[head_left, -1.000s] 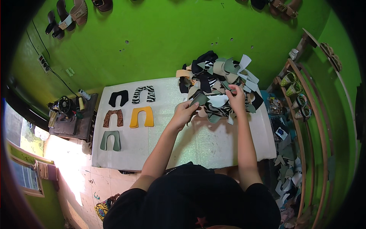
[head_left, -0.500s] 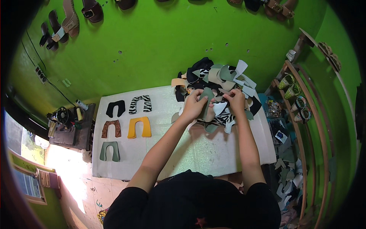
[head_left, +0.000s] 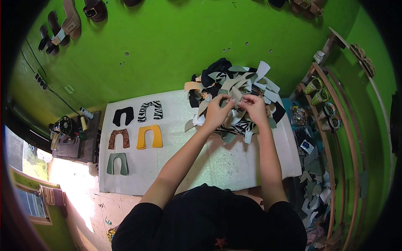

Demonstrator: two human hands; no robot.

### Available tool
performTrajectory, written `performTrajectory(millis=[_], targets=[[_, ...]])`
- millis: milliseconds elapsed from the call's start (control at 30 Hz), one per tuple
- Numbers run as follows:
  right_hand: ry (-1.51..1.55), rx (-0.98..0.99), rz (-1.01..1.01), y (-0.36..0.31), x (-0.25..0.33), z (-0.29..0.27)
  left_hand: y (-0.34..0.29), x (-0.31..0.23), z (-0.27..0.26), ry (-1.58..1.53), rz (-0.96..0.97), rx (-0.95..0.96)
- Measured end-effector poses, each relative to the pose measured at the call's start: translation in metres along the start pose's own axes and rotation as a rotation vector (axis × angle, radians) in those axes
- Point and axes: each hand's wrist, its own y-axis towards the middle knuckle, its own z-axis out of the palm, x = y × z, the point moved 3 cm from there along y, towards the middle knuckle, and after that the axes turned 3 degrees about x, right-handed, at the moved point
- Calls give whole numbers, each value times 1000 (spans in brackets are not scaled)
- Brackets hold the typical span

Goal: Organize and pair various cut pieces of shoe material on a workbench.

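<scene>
My left hand [head_left: 219, 110] and my right hand [head_left: 255, 109] meet over a heap of cut shoe-material pieces [head_left: 217, 77] at the table's far right. Between their fingertips is a beige-grey cut piece [head_left: 236, 94], partly hidden by the fingers; both hands are closed on it. The heap mixes green, white, black, beige and zebra-striped scraps. To the left, arch-shaped pieces lie sorted by colour: black [head_left: 123, 116], zebra-striped [head_left: 150, 111], brown patterned [head_left: 119, 139], yellow [head_left: 149, 137] and grey-green [head_left: 118, 163].
The pale-covered table [head_left: 184, 167] stands against a green wall [head_left: 176, 46] hung with sandals. A sewing machine [head_left: 69, 129] is at the left. Right of the table are a wooden rack [head_left: 326, 138] holding sandals and a floor pile of scraps [head_left: 312, 192].
A green piece that my left hand held up is no longer in it. My hands have come closer together over the heap, now on a beige-grey piece. The view has shifted slightly.
</scene>
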Motion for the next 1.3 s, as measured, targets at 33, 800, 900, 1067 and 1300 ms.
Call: performTrajectory(millis=[33, 800, 900, 1067, 1300], targets=[[23, 29, 24, -1, -5, 2, 0, -1, 1, 44, -56, -11], [260, -385, -121, -1, 30, -48, -23, 18, -56, 163, -234, -118], [267, -395, -139, 5, 46, -44, -21, 9, -56, 86, -197, -111], [316, -368, -244, 13, 68, -42, -17, -15, -64, -4, -92, -124], [399, -424, -348, 23, 96, -45, -26, -48, -80, -64, -160, -166]])
